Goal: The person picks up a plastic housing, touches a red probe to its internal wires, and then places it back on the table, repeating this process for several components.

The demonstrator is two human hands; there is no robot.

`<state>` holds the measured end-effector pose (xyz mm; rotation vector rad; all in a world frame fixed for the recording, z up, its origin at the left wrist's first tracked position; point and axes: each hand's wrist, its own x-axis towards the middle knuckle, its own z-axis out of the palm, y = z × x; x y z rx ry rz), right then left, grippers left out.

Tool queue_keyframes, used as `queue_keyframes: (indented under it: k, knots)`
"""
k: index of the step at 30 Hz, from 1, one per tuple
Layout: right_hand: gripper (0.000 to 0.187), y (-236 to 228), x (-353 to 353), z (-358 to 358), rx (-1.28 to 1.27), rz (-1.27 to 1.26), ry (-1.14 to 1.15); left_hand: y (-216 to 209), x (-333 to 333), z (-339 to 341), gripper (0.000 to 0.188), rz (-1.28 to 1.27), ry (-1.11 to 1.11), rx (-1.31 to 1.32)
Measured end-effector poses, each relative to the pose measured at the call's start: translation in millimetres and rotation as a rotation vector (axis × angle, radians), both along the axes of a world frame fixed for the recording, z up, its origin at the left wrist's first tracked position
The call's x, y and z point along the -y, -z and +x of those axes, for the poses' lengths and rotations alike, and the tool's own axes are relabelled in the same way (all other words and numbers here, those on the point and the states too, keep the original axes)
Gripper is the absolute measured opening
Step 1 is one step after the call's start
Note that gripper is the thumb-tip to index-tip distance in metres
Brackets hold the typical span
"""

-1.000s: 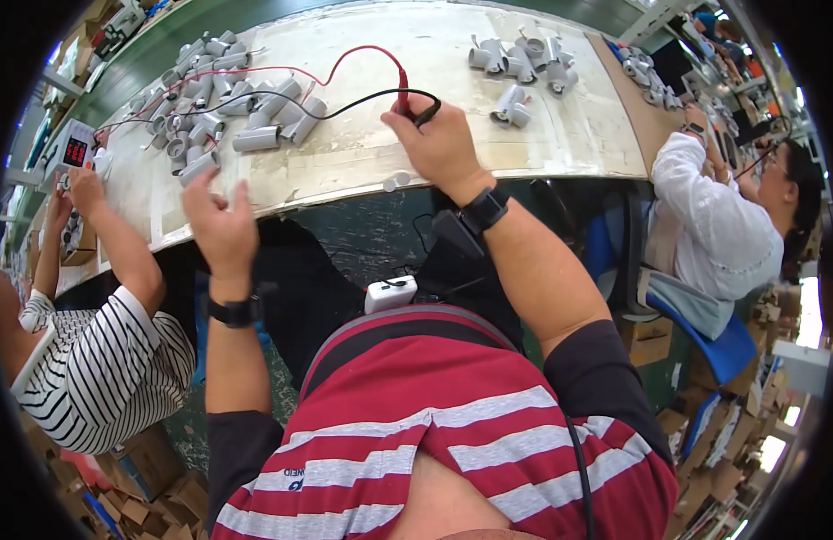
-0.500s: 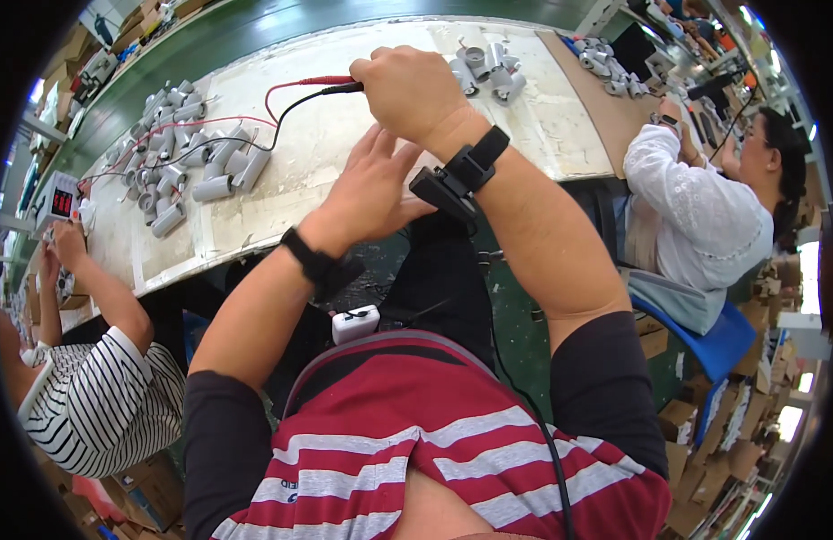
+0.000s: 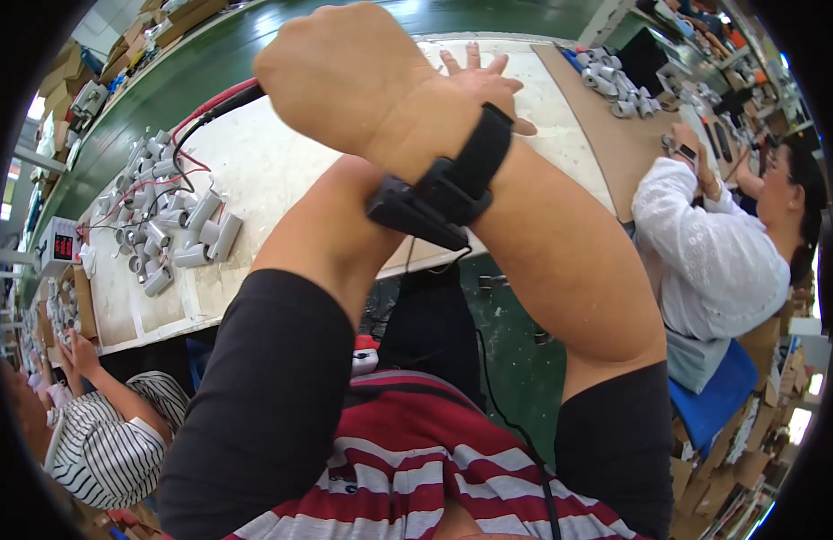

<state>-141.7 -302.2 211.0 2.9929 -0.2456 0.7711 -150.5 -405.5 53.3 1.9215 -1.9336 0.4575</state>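
Observation:
My right hand (image 3: 344,76) is a fist held above the far part of the table, closed on a red test lead (image 3: 220,97) and a black test lead (image 3: 227,108). Their tips are hidden by the hand. Beneath my right wrist my left arm crosses over, and my left hand (image 3: 482,87) reaches out beyond it with fingers spread, holding nothing I can see. The leads' wires run left over a pile of grey cylindrical housings (image 3: 169,216) towards a box-shaped power supply (image 3: 58,247) with a red lit display.
The worn white table (image 3: 245,153) spans the middle. A brown board (image 3: 574,117) adjoins it on the right, with more grey housings (image 3: 610,81). One co-worker in a white top (image 3: 704,234) sits at right, another in a striped shirt (image 3: 110,441) at lower left.
My left hand has gone from beside the right hand to the far right, under the right arm. The right hand moved left with the leads. The few housings there no longer show.

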Motion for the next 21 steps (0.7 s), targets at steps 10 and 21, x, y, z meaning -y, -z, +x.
queue_keyframes:
  k: [10,21]
  knots:
    - [0.020,-5.2,37.0,-16.4,0.182,-0.044,-0.038,-69.3,-48.6,49.6,0.070,0.754,0.246,-0.040]
    - [0.014,21.2,18.0,-0.7,0.681,0.167,-0.598,-33.4,-145.2,87.3,0.067,0.402,-0.432,-0.349]
